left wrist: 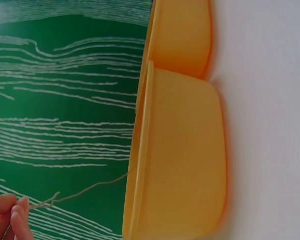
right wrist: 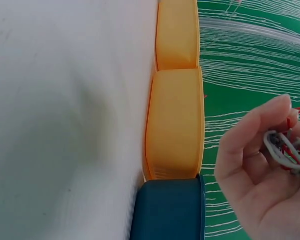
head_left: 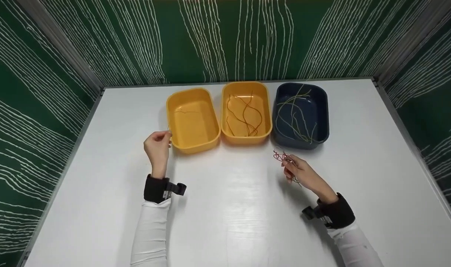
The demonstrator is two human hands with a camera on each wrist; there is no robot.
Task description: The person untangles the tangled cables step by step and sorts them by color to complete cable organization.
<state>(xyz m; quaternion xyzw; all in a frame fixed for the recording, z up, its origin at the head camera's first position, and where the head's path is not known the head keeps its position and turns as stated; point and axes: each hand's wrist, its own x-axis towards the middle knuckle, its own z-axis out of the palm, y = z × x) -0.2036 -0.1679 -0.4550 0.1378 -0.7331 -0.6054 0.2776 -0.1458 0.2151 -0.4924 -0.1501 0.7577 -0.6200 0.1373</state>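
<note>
At the left rim of the left yellow bin [head_left: 193,142], my left hand [head_left: 158,148] pinches a thin pale wire. In the left wrist view this wire [left wrist: 97,184] runs from the fingertips to the bin's rim, with a small kink close to the fingers. My right hand [head_left: 303,172] holds a tangled bundle of red and grey wires [head_left: 282,156] in front of the navy bin. Grey loops and red strands [right wrist: 289,152] show between its curled fingers in the right wrist view. One thin wire [head_left: 187,111] lies inside the left yellow bin.
A middle yellow bin [head_left: 246,140] with several curved wires [head_left: 244,116] stands beside the left one. To its right is a navy bin [head_left: 301,142] holding several yellowish wires [head_left: 295,111], some reaching its rim. Green walls with white lines surround the white table [head_left: 225,207].
</note>
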